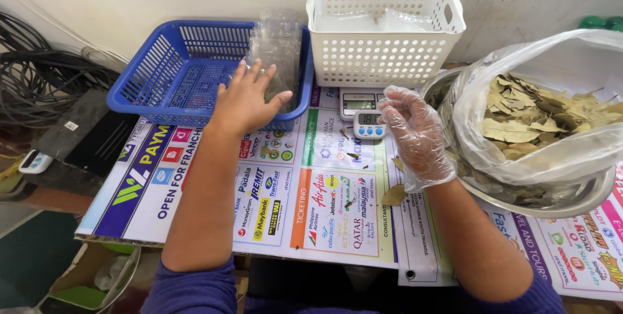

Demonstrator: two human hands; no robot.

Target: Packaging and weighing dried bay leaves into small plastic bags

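Note:
My bare left hand (246,98) reaches into a blue plastic basket (165,87), fingers spread on a stack of small clear plastic bags (278,48) leaning against its right side. My right hand (415,133), in a thin clear glove, hovers loosely curled above the table, holding nothing. Just left of it sits a small white digital timer (369,124) on a small digital scale (357,101). A large clear bag of dried bay leaves (538,116) rests in a metal bowl (571,201) to the right of that hand.
A white perforated basket (383,32) stands at the back, with clear bags inside. The table is covered by a printed poster sheet (285,210); a loose dried leaf (393,194) lies on it. Black cables (45,74) and a dark device sit at the left.

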